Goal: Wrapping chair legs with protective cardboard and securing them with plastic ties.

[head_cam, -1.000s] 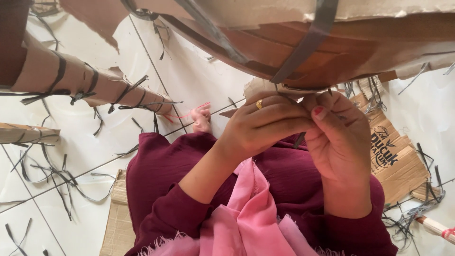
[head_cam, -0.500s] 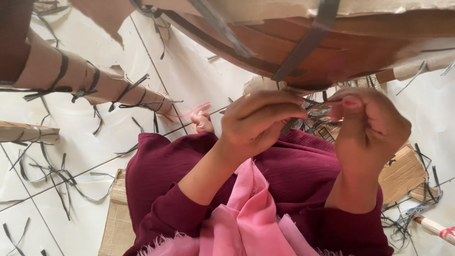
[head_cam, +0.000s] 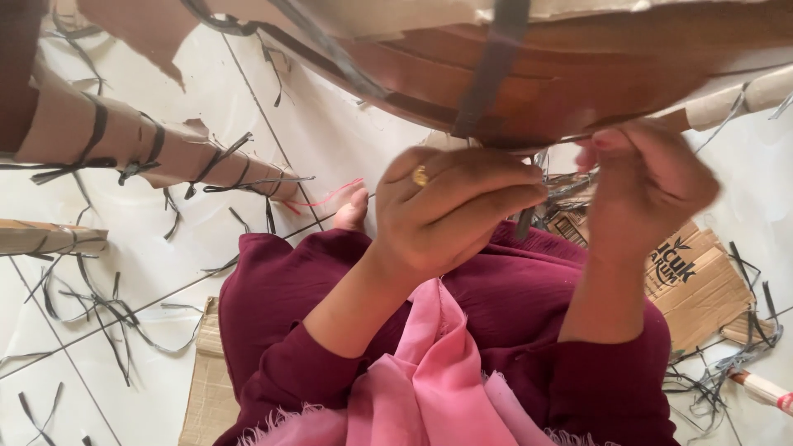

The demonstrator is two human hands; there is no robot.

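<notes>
Strapping, the dark plastic kind [head_cam: 494, 62], runs down over a cardboard-wrapped brown bundle [head_cam: 578, 74] at the top of the view, and that's what both hands are working at. Going from the left side: a cardboard-wrapped roll [head_cam: 149, 153] tied with the same dark bands lies on the white tiled floor [head_cam: 149, 239], with loose strap offcuts [head_cam: 91, 301] scattered about. Then a bare foot [head_cam: 353, 208] pokes out from the maroon skirt [head_cam: 330, 289]. The left hand [head_cam: 450, 211], gold ring [head_cam: 420, 175] on one finger, is curled tight with fingers pinched around a dark strap end right under the bundle. The right hand [head_cam: 648, 186] is just beside it, fingers also closed up near the bundle's edge, but it's blurry, so can't tell what it's got. Flattened cardboard [head_cam: 702, 285] lies on the floor further right.
</notes>
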